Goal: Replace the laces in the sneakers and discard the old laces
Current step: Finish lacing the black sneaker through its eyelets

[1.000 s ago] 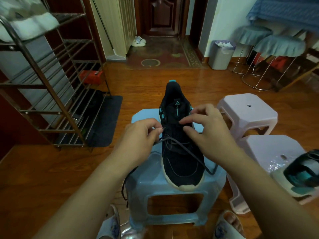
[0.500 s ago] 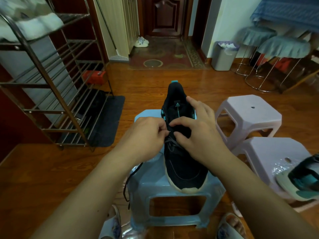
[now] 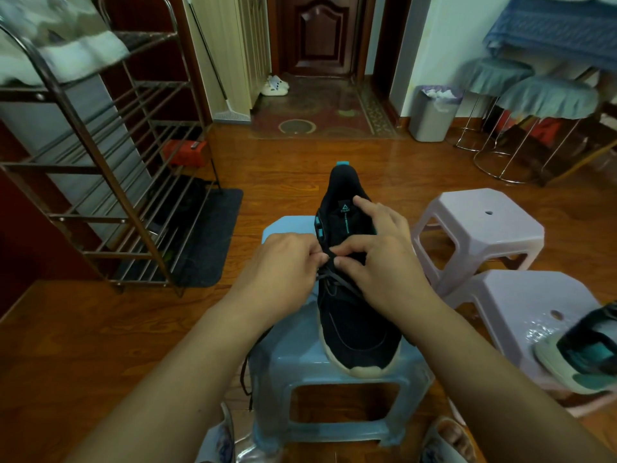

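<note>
The blue stool [image 3: 337,365] carries the black sneaker [image 3: 354,315] along its middle, toe over the near edge. The right hand [image 3: 384,262] and left hand [image 3: 277,262] meet over the eyelets, fingers of each pinching the dark lace [image 3: 337,282]; its loose end hangs off the stool's left edge. A hard tug could drag the sneaker off that edge, or the lace could slip.

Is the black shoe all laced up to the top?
No. The lace crosses only the lower part of the shoe; the tongue above is bare. Both hands pinch the lace mid-shoe.
</note>
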Tool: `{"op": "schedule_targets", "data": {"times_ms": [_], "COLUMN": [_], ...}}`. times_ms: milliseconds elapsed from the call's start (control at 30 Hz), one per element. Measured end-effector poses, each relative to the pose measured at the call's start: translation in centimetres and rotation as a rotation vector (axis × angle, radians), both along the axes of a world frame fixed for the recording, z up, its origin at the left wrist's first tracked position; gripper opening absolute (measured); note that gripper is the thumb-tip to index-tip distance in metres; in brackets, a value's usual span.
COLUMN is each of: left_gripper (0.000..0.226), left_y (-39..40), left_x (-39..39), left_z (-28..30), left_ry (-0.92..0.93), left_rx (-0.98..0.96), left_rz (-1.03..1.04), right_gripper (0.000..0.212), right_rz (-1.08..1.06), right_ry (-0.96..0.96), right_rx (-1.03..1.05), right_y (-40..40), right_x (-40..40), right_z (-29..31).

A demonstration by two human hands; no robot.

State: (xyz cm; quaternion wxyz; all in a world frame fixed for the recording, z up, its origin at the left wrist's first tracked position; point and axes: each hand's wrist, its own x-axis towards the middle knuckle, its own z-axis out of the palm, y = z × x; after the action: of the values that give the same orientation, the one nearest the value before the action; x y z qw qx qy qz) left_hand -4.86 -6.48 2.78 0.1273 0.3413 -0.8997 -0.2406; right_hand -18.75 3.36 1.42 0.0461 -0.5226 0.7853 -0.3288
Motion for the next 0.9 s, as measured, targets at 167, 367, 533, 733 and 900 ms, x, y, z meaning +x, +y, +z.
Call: {"op": "schedule_targets", "data": {"times_ms": [167,367,533,733,900], "left_gripper": [0.024,0.022,0.026,0.036,0.050], "left_y": [-0.2,-0.6,-0.5,-0.8,-0.7], "left_x": [-0.3,0.2,0.9,1.4,2.1], "left_z": [0.5,-0.7,-1.9,-2.5,-2.8], "left_ry": [-0.114,0.160,0.252,0.152,0.093], "left_rx": [-0.034,0.185,0.056,-0.041,-0.016], "left_rz": [0.056,-0.031,-0.131,-0.210,-0.238], "right_gripper": [0.010,0.009,0.008,0.012,0.021], "right_rz": [0.026,-0.011,0.000,-0.031,-0.536], "right_ry": [-0.003,-0.018,-0.054,-0.351,-1.483], "right_rx": [-0.031,-0.032,-0.089,-0.177,-0.912], "right_y": [-0.4,0.1,0.0,1.3,6.5], "right_x": [0.5,0.0,0.2,-1.2,-9.3], "right_z": [-0.3,-0.2,-0.4,0.9,1.4]}}
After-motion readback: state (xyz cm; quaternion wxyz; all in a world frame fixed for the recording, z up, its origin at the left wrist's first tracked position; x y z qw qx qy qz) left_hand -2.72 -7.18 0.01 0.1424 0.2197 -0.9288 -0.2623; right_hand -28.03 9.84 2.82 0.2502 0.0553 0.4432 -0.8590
